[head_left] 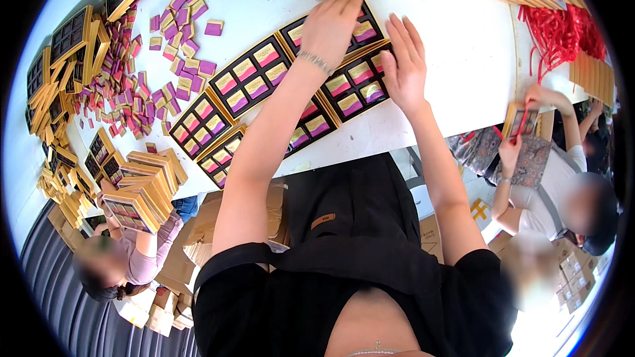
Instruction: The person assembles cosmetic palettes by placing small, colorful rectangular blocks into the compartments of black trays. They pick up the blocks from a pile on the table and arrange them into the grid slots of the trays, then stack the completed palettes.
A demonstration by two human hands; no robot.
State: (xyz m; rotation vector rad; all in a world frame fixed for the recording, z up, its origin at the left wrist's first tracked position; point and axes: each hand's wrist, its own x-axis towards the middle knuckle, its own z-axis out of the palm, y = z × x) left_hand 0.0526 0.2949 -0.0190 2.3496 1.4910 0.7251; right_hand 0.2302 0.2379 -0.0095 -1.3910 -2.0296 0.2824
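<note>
Gold-edged boxes w/ pink/purple pcs (337, 84) in 2 rows on white table (456, 46). L hand (331, 23): fingers together, bent over far R box (368, 49); can't tell if pinching. R hand (405, 59): loosely spread, thumb apart, by nr row's R end; contact unclear. Loose pcs (185, 16) L, red ribbons (562, 30) far R. Co-worker (147, 264) at L w/ box stack (149, 188).

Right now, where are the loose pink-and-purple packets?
In the head view, the loose packets lie at left on the white table, between stacked boxes and filled boxes.
</note>
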